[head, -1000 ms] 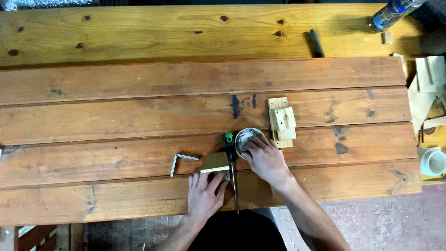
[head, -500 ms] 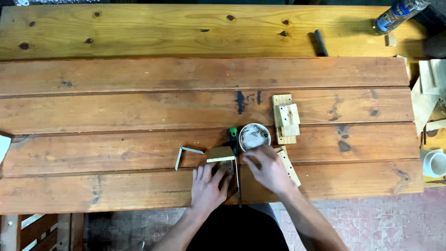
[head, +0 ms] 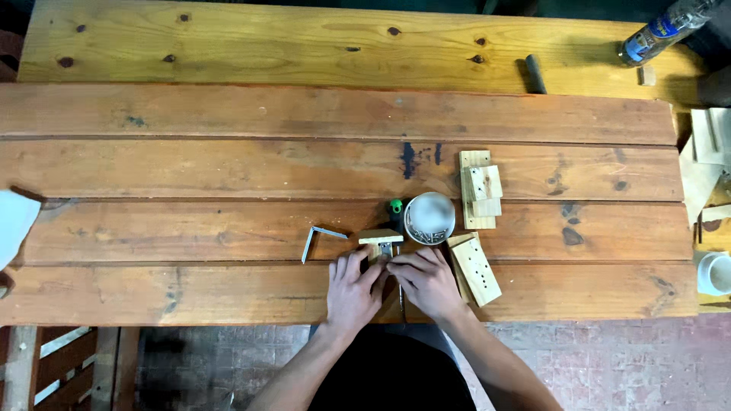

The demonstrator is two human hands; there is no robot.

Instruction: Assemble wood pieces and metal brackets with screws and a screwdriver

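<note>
Left hand [head: 352, 285]: rests on the near plank of the surface [head: 228, 167], fingers bent and reaching forward to the small wooden block [head: 380, 237]; the fingertips touch its near side, next to a small metal piece under the block (too small to tell what kind).
Right hand [head: 426, 280]: lies just beside the left one, fingers drawn together and pointing at the same spot below the block; whether it pinches something there I cannot tell.
Small wooden block: pale, short, lying crosswise just ahead of both hands, near the middle of the near edge of the surface.
Screwdriver [head: 397, 213]: green-topped handle showing just behind the block, a thin dark shaft running toward the person between the two hands.
Round white tub [head: 429, 218]: just right of the block, holding small metal bits (screws, by the look).
Drilled wooden piece [head: 476, 268]: pale, with a row of holes, lying tilted just right of the right hand.
Stacked wood offcuts [head: 480, 189]: behind the tub, touching one another.
Metal angle bracket [head: 318, 237]: left of the block, apart from the left hand.
Plastic bottle [head: 661, 29]: lying at the far right corner.
White cup [head: 716, 272]: at the right edge.
</note>
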